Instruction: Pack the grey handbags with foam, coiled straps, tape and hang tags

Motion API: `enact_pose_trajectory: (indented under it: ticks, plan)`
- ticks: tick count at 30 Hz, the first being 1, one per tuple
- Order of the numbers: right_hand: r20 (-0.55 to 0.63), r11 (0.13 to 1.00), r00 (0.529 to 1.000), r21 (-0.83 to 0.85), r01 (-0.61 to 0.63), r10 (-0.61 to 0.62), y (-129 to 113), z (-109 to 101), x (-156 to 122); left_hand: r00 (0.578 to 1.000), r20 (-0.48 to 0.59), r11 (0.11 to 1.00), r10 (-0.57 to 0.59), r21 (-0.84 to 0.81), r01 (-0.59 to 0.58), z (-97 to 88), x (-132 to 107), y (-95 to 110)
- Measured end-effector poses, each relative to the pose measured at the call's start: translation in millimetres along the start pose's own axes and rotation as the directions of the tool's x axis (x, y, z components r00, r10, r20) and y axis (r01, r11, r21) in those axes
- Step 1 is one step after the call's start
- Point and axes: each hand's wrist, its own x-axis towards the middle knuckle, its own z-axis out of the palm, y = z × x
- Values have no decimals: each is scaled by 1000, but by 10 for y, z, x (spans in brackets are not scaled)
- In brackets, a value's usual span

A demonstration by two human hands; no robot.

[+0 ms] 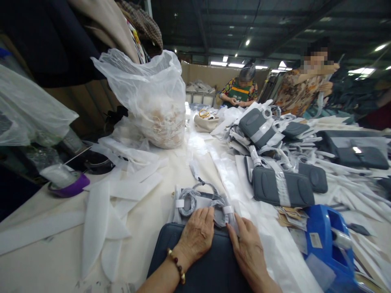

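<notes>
A dark blue-grey handbag (214, 264) lies flat on the table in front of me, its top edge away from me. Its coiled strap (188, 202) is wrapped in clear film and held with white bands. My left hand (198, 230), with a beaded bracelet (176, 264) on the wrist, lies flat across the bag's top edge, fingertips by the wrapped strap. At the bag's right corner rests my right hand (248, 244), thumb and fingers apart, the thumb touching near a white band (227, 209). The undersides of both hands are hidden.
White foam pieces (96, 228) and a purple tape roll (69, 186) lie left. A plastic bag (152, 106) stands behind. Wrapped grey bags (282, 185) pile up right, near a blue tape dispenser (328, 240). Two people (240, 91) work at the back.
</notes>
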Motion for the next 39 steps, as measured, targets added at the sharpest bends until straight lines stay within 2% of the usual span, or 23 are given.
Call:
enact_pose_trajectory:
  ticks: [3,6,9,12,15,18,20,22,24,26,28,31,37,39]
  plan:
    - [-151,993,982,-46,106,-112,12,91,-116,1000,-20,1000,-5,-9,5,-39,21,32]
    - [-186,989,971,-33,146,-149,36,192,-156,994,-79,997,-75,-12,74,-21,194,112]
    - [-216,987,963,-33,159,-162,78,247,-183,967,-172,982,-190,-51,184,118,499,189]
    - [-206,987,966,3,162,-158,138,198,-209,927,-228,953,-299,-115,279,309,754,209]
    - [-59,993,996,94,71,-66,155,20,-74,901,-260,934,-346,-187,305,430,825,170]
    - [76,983,990,135,-128,118,90,-168,356,885,-284,918,-370,-256,302,443,781,124]
    - [242,974,957,115,-194,162,23,-229,731,878,-288,908,-381,-293,298,423,748,110]
    - [388,978,914,114,-177,120,-37,-236,1061,878,-283,899,-387,-328,290,399,727,113]
    - [503,982,863,128,-136,54,-71,-219,1282,883,-274,892,-380,-363,271,371,712,130]
    - [590,985,807,132,-111,12,-69,-202,1390,899,-257,890,-355,-386,241,334,701,157]
    - [634,987,773,118,-111,11,-37,-187,1427,929,-214,899,-301,-389,201,291,690,188]
    - [645,984,762,90,-154,60,23,-148,1449,964,-131,910,-233,-379,169,243,673,234]
    - [689,960,710,73,-269,147,52,-32,1531,983,-9,944,-183,-281,173,290,646,275]
    - [677,960,717,56,-274,165,38,-14,1548,982,-15,947,-187,-269,176,321,638,271]
